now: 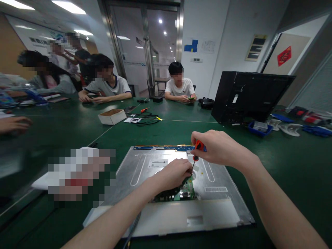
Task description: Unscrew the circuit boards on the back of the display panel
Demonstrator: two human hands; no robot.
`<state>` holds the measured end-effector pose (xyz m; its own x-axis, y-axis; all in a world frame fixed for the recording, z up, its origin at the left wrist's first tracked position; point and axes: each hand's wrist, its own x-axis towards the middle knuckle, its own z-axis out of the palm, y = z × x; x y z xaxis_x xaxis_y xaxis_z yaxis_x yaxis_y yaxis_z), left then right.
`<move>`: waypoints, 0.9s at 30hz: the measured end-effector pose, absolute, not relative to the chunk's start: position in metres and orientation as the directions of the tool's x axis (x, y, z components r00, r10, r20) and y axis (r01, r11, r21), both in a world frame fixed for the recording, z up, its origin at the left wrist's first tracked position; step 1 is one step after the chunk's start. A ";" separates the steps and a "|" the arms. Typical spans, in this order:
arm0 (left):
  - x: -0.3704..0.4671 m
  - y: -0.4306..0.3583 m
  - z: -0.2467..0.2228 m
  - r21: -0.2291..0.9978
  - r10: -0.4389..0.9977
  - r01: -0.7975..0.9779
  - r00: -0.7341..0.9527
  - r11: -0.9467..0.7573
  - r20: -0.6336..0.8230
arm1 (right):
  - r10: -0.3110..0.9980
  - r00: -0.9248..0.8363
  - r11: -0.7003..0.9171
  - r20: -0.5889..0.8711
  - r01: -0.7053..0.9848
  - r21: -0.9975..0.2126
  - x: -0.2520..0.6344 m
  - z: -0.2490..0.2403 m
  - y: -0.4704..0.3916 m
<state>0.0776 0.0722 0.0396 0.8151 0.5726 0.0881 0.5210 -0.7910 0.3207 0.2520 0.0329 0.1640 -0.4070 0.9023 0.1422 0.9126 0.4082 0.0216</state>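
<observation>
A silver metal monitor back panel (223, 180) lies flat on the green table (285, 166) in front of me. A green circuit board (185, 192) sits on its middle. My right hand (220, 148) grips an orange-handled screwdriver (197, 147), its tip pointing down at the board's upper right corner. My left hand (173, 174) rests on the board, fingers pinched around the screwdriver's shaft near the tip. A blue strip board (166, 148) runs along the panel's far edge.
A black monitor shell (246, 97) stands at the right, with a blue tray (259, 128) beside it. A cardboard box (112, 116), black cables (145, 120) and a second orange screwdriver (144, 110) lie farther off. Several people sit around the table.
</observation>
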 end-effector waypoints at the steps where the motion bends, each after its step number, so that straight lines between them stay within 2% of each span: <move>1: 0.077 0.072 0.039 0.322 0.573 0.521 0.815 -0.791 0.088 | 0.904 -0.403 0.404 0.146 0.914 0.020 0.253 0.164 0.033; 27: 0.074 0.073 0.043 0.329 0.561 0.508 0.823 -0.796 0.085 | 0.893 -0.427 0.430 0.139 0.903 0.010 0.249 0.162 0.034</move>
